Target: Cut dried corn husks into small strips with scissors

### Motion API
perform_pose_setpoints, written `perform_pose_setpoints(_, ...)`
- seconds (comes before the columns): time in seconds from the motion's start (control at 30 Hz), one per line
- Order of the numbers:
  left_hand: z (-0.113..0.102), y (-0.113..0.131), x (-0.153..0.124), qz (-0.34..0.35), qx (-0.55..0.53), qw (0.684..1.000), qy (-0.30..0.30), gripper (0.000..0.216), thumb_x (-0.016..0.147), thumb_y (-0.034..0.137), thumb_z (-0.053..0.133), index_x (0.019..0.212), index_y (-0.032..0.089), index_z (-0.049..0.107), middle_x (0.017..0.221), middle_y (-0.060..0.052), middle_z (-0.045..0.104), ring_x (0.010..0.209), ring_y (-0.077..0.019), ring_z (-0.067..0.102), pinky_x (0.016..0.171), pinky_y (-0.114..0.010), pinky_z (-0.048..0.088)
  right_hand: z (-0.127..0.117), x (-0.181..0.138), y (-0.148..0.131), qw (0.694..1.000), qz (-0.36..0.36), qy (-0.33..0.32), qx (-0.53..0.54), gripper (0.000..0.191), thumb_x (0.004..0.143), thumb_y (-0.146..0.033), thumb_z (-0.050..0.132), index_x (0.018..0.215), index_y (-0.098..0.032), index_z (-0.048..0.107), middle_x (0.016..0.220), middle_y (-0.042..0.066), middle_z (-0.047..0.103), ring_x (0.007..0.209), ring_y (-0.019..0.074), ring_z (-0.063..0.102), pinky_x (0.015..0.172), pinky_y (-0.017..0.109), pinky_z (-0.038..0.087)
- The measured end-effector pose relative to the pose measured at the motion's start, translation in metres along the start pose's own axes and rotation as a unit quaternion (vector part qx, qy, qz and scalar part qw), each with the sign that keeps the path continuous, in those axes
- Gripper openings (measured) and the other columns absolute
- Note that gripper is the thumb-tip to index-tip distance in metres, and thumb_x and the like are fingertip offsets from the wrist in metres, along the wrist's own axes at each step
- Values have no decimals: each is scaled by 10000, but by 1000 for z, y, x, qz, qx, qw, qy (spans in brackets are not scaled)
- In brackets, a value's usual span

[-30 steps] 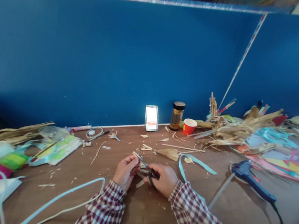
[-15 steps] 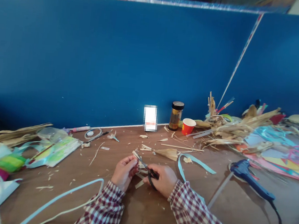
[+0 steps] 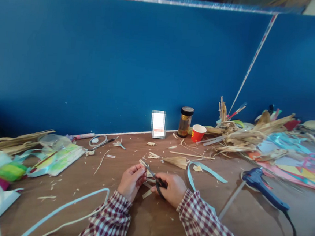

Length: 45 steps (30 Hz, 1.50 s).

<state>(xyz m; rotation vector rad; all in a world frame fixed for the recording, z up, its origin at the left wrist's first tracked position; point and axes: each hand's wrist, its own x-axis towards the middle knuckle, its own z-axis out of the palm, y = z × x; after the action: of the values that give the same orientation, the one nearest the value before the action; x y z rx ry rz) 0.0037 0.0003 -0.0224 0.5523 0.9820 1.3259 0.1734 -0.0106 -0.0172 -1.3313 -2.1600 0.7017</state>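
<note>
Fingers [image 3: 139, 168] of the left hand [image 3: 130, 181] are pinched on a small pale strip [image 3: 142, 162], whose end pokes up past them. Right beside it, the right hand [image 3: 172, 188] is wrapped around the handles of dark scissors [image 3: 155, 177] — the blades point toward the strip, though whether they touch it I cannot tell. Both hands are above the brown table [image 3: 153, 228], with a blue ribbon [image 3: 215, 173] and a glue gun [image 3: 261, 186] to the right.
</note>
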Motion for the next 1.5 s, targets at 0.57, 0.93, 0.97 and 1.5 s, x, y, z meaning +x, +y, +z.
perform_pose_setpoints(0.57,0,-1,0,-1,-3,1000,-3,233,529,199,784,662,102,619,534,12,579,467,-50,532,459,-129,479,-2,0,-1,1000,4,-10,14,260,732,-477,558,752,-225,618,608,-34,548,564,107,446,510,205,252)
perform_pose_setpoints(0.93,2,1,-1,-1,0,1000,-1,227,529,196,782,652,98,618,528,10,584,465,-53,534,458,-130,478,-3,0,-2,1000,15,-19,9,251,721,-477,581,789,-242,638,630,-33,563,585,112,463,510,202,252)
perform_pose_setpoints(0.97,2,1,-1,-2,0,1000,-1,224,532,193,781,652,99,618,528,10,583,464,-53,534,457,-130,477,-4,0,-3,1000,16,-17,7,253,722,-481,578,780,-241,636,629,-33,563,584,112,462,509,202,252)
perform_pose_setpoints(1.5,3,2,-1,-2,2,1000,6,195,566,177,760,670,102,613,515,14,576,448,-52,531,445,-129,473,8,4,2,992,66,2,109,296,753,-444,545,929,-218,618,604,-24,536,521,105,431,469,200,281)
